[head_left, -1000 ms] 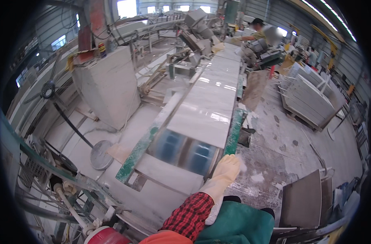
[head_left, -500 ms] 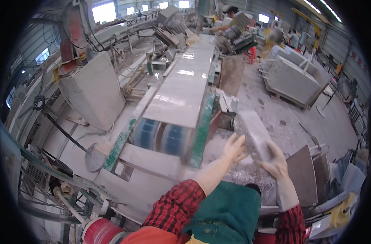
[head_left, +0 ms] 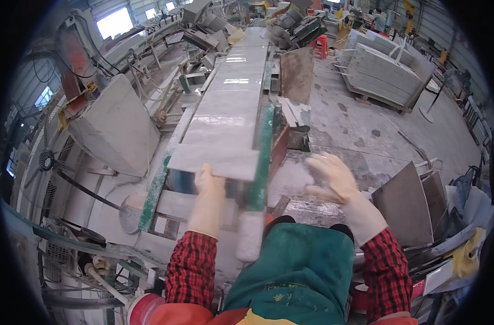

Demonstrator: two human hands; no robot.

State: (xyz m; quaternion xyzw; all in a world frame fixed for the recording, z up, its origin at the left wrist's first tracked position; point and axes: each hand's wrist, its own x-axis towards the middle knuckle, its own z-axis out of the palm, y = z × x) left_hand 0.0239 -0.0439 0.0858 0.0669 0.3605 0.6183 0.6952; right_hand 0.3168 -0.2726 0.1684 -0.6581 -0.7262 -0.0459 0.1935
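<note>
Gloves cover both of our hands, pale rubber over red checked sleeves, with a green apron below. Our left hand [head_left: 210,187] reaches forward to the near end of a pale stone slab [head_left: 225,127]; its fingers curl at the slab's near edge and touch it, though we cannot tell whether the grip is closed around the edge or only pressed against it. The slab lies flat along a long conveyor surface [head_left: 264,157] with green side rails, and further pale slabs [head_left: 246,59] follow in line behind it toward the far machinery. Our right hand [head_left: 333,176] hangs in the air to the right of the conveyor, fingers spread wide, its grip open and holding nothing, well apart from the slab. Below it is a wet concrete floor [head_left: 360,124]. A large stone block [head_left: 114,130] stands to the left of the conveyor. Dark slabs [head_left: 406,203] lean upright at right, near the right hand. A stack of grey slabs [head_left: 379,73] sits farther off on the floor.
</note>
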